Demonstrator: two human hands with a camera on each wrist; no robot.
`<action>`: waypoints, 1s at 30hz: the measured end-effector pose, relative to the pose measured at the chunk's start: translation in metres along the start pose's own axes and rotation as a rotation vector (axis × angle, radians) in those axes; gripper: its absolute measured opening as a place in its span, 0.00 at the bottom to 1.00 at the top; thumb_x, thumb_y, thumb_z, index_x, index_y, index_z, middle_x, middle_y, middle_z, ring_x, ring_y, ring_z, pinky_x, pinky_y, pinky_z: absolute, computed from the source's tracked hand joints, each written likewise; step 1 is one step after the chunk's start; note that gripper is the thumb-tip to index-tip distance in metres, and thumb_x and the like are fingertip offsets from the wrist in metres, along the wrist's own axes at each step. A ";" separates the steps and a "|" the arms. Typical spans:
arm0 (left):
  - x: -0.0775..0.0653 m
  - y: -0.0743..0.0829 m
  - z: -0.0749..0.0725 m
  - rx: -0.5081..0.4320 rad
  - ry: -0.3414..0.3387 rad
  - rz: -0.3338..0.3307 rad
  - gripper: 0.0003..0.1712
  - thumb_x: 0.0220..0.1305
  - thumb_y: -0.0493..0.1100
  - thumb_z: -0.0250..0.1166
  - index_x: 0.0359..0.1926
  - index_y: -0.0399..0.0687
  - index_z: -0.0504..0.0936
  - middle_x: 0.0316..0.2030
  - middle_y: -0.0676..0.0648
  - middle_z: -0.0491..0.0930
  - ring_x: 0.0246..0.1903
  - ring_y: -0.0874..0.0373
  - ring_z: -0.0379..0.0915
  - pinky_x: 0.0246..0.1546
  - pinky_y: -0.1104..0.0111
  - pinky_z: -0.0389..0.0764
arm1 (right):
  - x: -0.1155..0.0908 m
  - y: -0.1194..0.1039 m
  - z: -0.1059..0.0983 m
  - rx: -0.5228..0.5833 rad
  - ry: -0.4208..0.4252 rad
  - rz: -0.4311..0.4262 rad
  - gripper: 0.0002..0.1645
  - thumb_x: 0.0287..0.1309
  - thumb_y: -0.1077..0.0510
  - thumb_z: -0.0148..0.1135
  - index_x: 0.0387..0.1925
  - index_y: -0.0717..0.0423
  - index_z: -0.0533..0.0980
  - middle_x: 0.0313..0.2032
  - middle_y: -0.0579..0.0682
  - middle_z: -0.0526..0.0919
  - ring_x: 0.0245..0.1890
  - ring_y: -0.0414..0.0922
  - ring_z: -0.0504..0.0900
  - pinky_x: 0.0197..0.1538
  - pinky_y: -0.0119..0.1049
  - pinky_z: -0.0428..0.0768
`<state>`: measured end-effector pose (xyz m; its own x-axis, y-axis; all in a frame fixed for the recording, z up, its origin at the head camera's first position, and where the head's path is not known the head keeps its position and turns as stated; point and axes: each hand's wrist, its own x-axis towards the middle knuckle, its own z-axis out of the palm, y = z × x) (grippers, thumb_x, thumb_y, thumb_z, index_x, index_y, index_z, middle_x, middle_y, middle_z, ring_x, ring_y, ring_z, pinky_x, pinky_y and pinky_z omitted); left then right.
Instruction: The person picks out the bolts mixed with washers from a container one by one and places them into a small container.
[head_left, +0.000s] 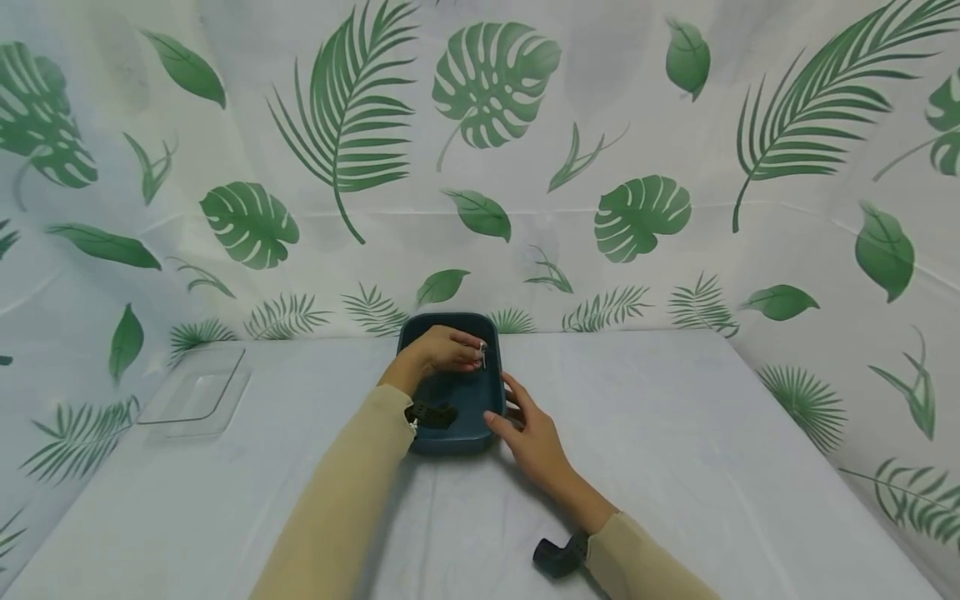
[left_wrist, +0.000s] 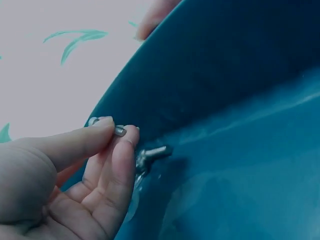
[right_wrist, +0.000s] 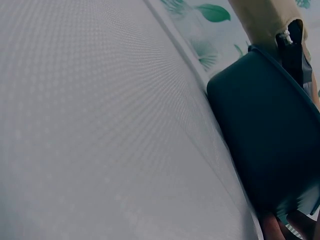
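Note:
A dark blue rectangular bin (head_left: 452, 445) stands on the white table near its back edge. My left hand (head_left: 442, 352) reaches over the bin's inside. In the left wrist view, its thumb and fingertips pinch a small silver bolt (left_wrist: 120, 131). Just beyond those fingers, more shiny metal hardware (left_wrist: 156, 152) shows against the blue wall, too blurred to make out fully. At the bin's near right side, my right hand (head_left: 538, 440) holds the wall, thumb over the rim and fingers outside. The right wrist view shows the bin's outer side (right_wrist: 265, 125) and partly cut-off fingers.
A clear, shallow rectangular container or lid (head_left: 197, 387) lies at the table's left. Behind the table hangs a white cloth with green leaf prints (head_left: 487, 83). Dark straps with mounts sit at both wrists, the left one (head_left: 433, 415) over the bin.

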<state>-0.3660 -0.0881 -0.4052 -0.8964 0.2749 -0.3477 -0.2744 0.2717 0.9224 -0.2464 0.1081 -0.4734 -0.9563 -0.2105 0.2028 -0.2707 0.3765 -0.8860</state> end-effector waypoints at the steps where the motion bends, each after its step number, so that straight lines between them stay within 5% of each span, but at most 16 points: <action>1: -0.001 0.000 -0.004 0.001 -0.002 -0.001 0.20 0.68 0.34 0.66 0.60 0.38 0.82 0.55 0.36 0.83 0.43 0.55 0.86 0.55 0.61 0.85 | 0.000 0.000 0.000 -0.002 0.003 0.002 0.41 0.69 0.46 0.62 0.78 0.40 0.58 0.67 0.62 0.75 0.62 0.59 0.81 0.59 0.54 0.83; 10: -0.020 0.002 -0.045 -0.023 -0.018 0.036 0.25 0.73 0.35 0.60 0.69 0.39 0.74 0.68 0.33 0.72 0.53 0.55 0.82 0.66 0.57 0.77 | 0.002 0.000 0.001 -0.025 0.007 0.022 0.41 0.69 0.45 0.62 0.78 0.38 0.58 0.68 0.61 0.75 0.62 0.57 0.82 0.59 0.53 0.82; 16: -0.043 0.008 -0.075 -0.018 -0.005 0.091 0.26 0.74 0.36 0.58 0.70 0.39 0.71 0.70 0.33 0.69 0.48 0.61 0.82 0.50 0.72 0.83 | 0.003 0.000 0.001 -0.028 0.002 0.015 0.41 0.69 0.44 0.61 0.78 0.38 0.57 0.68 0.62 0.75 0.62 0.58 0.81 0.58 0.53 0.83; 23: -0.077 0.003 -0.121 -0.018 0.074 0.088 0.29 0.74 0.37 0.59 0.72 0.37 0.68 0.49 0.48 0.83 0.41 0.66 0.83 0.48 0.73 0.84 | 0.003 0.001 0.002 -0.030 -0.010 0.024 0.42 0.69 0.43 0.61 0.78 0.38 0.57 0.68 0.62 0.74 0.62 0.58 0.81 0.57 0.53 0.83; 30: -0.106 -0.019 -0.174 0.005 0.159 0.073 0.30 0.74 0.37 0.59 0.73 0.35 0.66 0.37 0.59 0.85 0.40 0.67 0.83 0.46 0.75 0.85 | 0.003 0.001 0.001 -0.034 -0.018 0.038 0.41 0.69 0.42 0.61 0.78 0.34 0.56 0.68 0.60 0.74 0.62 0.57 0.81 0.59 0.54 0.82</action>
<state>-0.3260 -0.2826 -0.3566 -0.9578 0.1451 -0.2481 -0.2049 0.2608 0.9434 -0.2496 0.1072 -0.4741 -0.9638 -0.2120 0.1617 -0.2385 0.4145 -0.8782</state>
